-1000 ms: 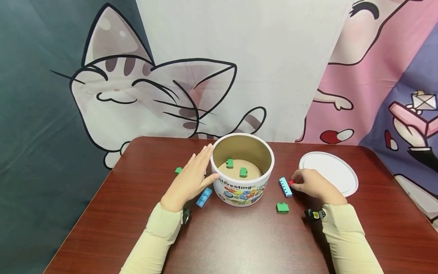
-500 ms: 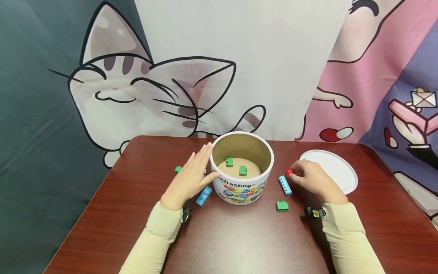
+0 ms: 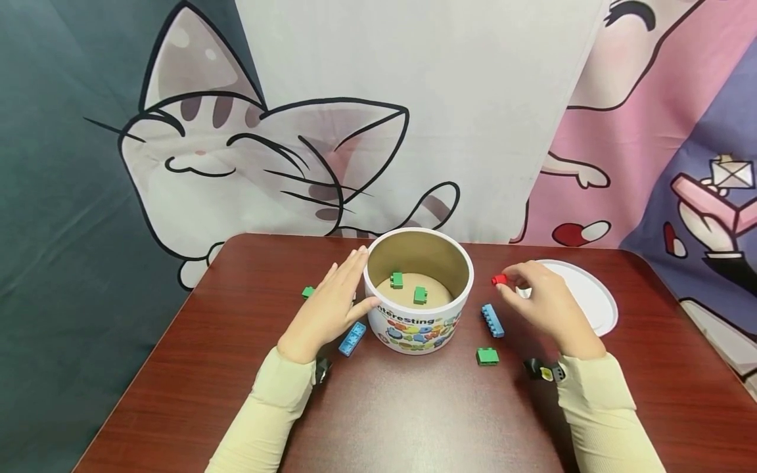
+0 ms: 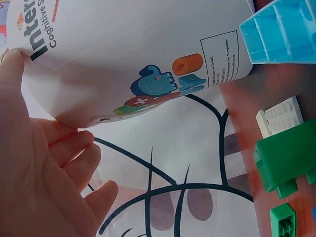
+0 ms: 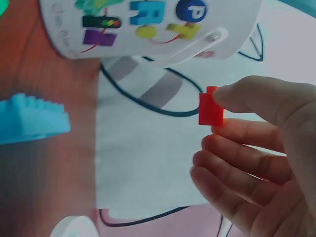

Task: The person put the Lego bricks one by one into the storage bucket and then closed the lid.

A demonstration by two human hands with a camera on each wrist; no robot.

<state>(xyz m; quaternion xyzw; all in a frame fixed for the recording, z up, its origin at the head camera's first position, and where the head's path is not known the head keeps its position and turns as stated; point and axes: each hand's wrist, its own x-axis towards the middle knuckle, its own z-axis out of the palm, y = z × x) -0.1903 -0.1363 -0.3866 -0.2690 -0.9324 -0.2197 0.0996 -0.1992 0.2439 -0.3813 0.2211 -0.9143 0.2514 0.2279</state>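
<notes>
Green bricks (image 3: 420, 295) in bucket (image 3: 414, 334), head view only, right hand (image 3: 545, 303) pinching red brick (image 5: 210, 110), left hand (image 3: 326, 312) unclenched alongside

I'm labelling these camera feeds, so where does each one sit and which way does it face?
Head: worn on the head, facing forward and down at the table; left hand, right hand and sleeves show.
Left wrist: worn there, facing forward past the tub toward the backdrop; part of the left hand shows.
Right wrist: worn there, facing the red brick, tub beyond; part of the right hand shows.
Head and right wrist share the red brick.
</notes>
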